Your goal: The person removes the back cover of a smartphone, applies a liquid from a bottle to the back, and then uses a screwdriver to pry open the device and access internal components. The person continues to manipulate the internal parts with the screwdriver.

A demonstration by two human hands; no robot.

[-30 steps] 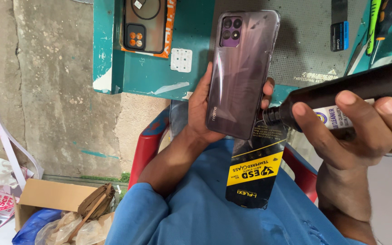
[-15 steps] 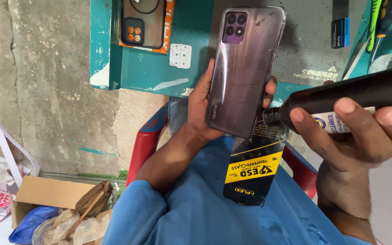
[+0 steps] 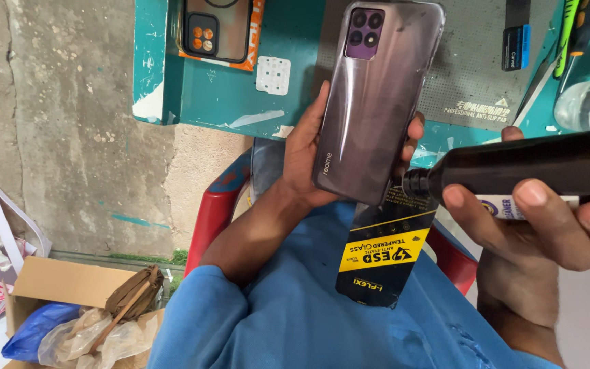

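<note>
My left hand (image 3: 306,156) grips a grey-purple smartphone (image 3: 377,96) upright with its back and camera cluster toward me. Behind the phone, in the same hand, hangs a black and yellow flat packet (image 3: 384,253) that drops below the phone's lower edge. My right hand (image 3: 534,229) holds a dark bottle (image 3: 534,167) sideways, with its black nozzle almost touching the phone's lower right corner.
A teal workbench (image 3: 233,89) lies ahead with a grey work mat (image 3: 472,75), an orange-edged phone case (image 3: 216,31), a small white part (image 3: 272,74) and tools at right. A red plastic chair (image 3: 213,212) is under me. A cardboard box (image 3: 56,283) with bags sits on the floor at left.
The view has shifted slightly, so the phone sits a little higher and to the right. The bottle's nozzle stays at the phone's lower right corner.
</note>
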